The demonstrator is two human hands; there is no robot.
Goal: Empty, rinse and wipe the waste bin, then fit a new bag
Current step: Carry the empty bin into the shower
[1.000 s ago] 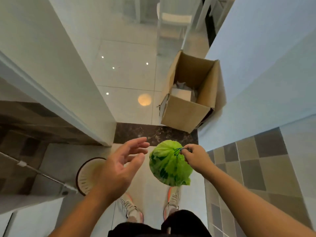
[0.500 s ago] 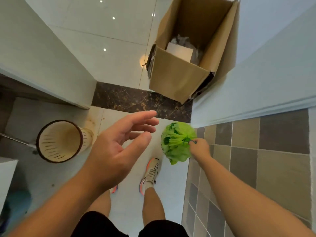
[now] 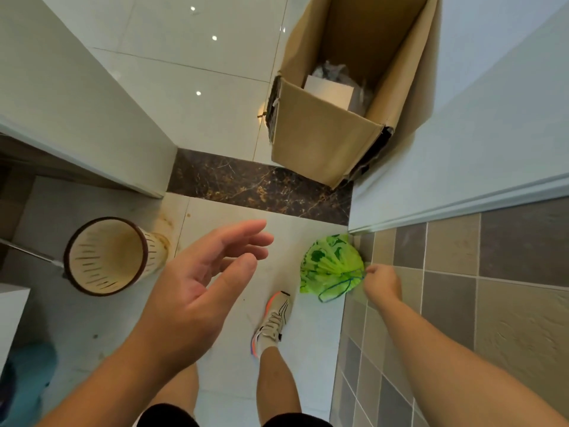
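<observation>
The cream waste bin (image 3: 92,283) with a brown rim stands on the floor at the left, with no bag inside. A tied green rubbish bag (image 3: 331,266) sits low against the foot of the tiled wall at the right. My right hand (image 3: 381,282) is beside it, fingers curled, pinching the bag's blue drawstring, whose loop hangs slack. My left hand (image 3: 200,288) hovers in mid-air between bin and bag, fingers relaxed and spread, holding nothing.
An open cardboard box (image 3: 320,146) with white paper and clear plastic inside stands beyond the dark marble threshold (image 3: 255,186). A white door frame (image 3: 92,118) is at the left, a tiled wall (image 3: 462,288) at the right. My right foot's shoe (image 3: 274,322) is on the floor.
My right hand has lowered the green bag down and to the right, to the foot of the tiled wall, and the drawstring has gone slack. The left hand stays open in the air.
</observation>
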